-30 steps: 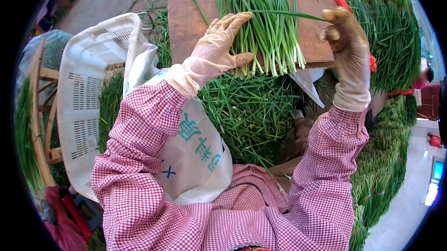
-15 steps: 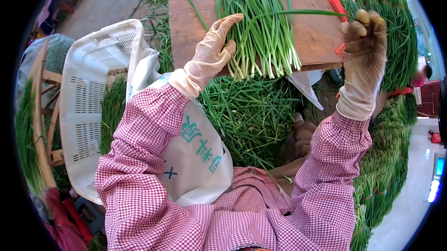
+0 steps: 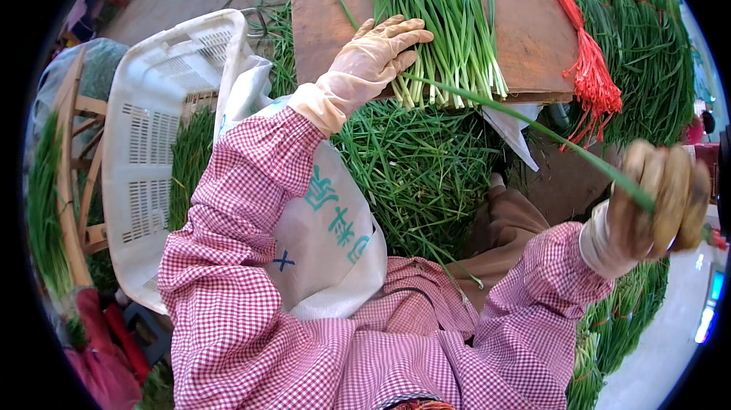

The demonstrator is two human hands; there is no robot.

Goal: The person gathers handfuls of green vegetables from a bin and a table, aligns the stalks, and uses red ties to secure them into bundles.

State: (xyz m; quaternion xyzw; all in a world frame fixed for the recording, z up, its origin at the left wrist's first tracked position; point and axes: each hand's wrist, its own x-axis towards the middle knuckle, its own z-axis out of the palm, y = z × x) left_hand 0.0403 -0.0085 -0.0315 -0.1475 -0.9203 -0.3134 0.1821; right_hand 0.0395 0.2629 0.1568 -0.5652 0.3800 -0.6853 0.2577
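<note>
A loose bundle of long green leaves (image 3: 449, 22), pale at the stem ends, is spread on the brown desk (image 3: 537, 29), its left edge covered by the flattened left hand (image 3: 381, 52). One long leaf (image 3: 580, 153) is gripped by the clenched, blurred right hand (image 3: 661, 201). Green writing (image 3: 336, 220) is printed on the white sack (image 3: 312, 277), beside which a white basket (image 3: 122, 220) is placed. Red strings (image 3: 590, 67) are draped near tied bundles (image 3: 647, 52).

1. Two gloved hands (image 3: 378, 56) are seen.
2. One leaf (image 3: 575, 149) is held.
3. One loose bunch (image 3: 449, 37) is laid out.
4. One board (image 3: 534, 37), one sack (image 3: 324, 269) and one large basket (image 3: 148, 128) are seen.
5. Tied bunches (image 3: 643, 67) are too overlapped to be counted.
</note>
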